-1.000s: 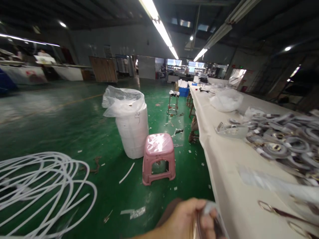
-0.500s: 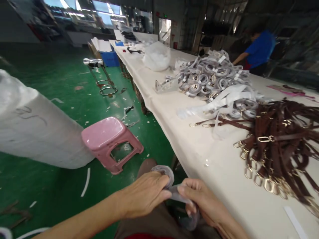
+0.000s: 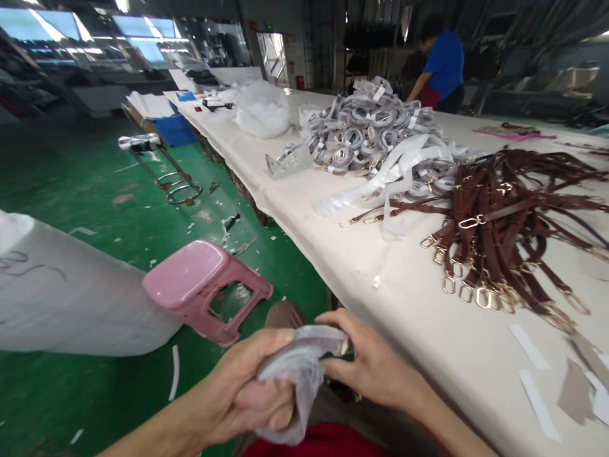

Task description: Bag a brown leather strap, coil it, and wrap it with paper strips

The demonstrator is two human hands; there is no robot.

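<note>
My left hand (image 3: 242, 397) is closed around a bundle wrapped in thin grey-white plastic film (image 3: 297, 368), held over my lap near the table's edge. My right hand (image 3: 368, 365) pinches the same wrapped bundle at its right end. On the long cream table (image 3: 404, 298) lies a heap of brown straps with gold buckles (image 3: 504, 216). Behind it is a pile of coiled straps wrapped in plastic (image 3: 366, 133), with loose plastic strips (image 3: 380, 184) spilling forward.
A pink plastic stool (image 3: 204, 289) stands on the green floor beside a big white roll in plastic (image 3: 61, 292). A person in a blue shirt (image 3: 440, 66) works at the table's far side. A metal stool (image 3: 157, 165), a blue bin (image 3: 176, 130), a white bag (image 3: 261, 111) and paper scraps (image 3: 537, 374) are about.
The view has swung right from the floor to the table. My right hand has come into view and joined the left on the wrapped bundle, which now sits bunched in my left fist.
</note>
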